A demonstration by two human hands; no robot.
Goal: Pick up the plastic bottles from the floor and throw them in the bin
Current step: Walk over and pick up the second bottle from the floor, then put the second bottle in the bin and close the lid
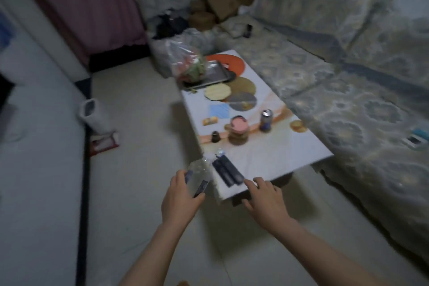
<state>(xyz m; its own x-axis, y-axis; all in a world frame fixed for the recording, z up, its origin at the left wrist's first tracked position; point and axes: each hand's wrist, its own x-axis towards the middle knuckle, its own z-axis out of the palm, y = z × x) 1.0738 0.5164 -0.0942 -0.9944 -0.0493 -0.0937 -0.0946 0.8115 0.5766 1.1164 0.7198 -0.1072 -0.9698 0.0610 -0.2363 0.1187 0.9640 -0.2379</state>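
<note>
Pale floor tiles (139,193) are filling the lower part of this dim, slightly blurred room, with a low white table (267,158) standing beside a long patterned sofa (348,104). Fingers of the left hand (180,195) are curling around a clear plastic bottle (199,173), thumb on the near side and the other fingers wrapping the far side over its dark label; the bottle is tilting away from the person, its capped end pointing toward the table's near corner, held up off the floor. Behind that grip the wrist is running straight into a bare forearm that is reaching in from the bottom edge. Fingers of the right hand (264,199) are spreading loosely, palm down and holding nothing, their tips hovering at the table's near edge just beside two dark remote controls (228,172); whether they are touching the tabletop is not clear. Its forearm is angling in from the lower right. Farther along the table a drink can (266,119), a pink-lidded jar (239,130) and a bagged tray (204,74) are sitting. A white bin (94,114) is standing on the floor against the left wall, well apart from both hands.
</note>
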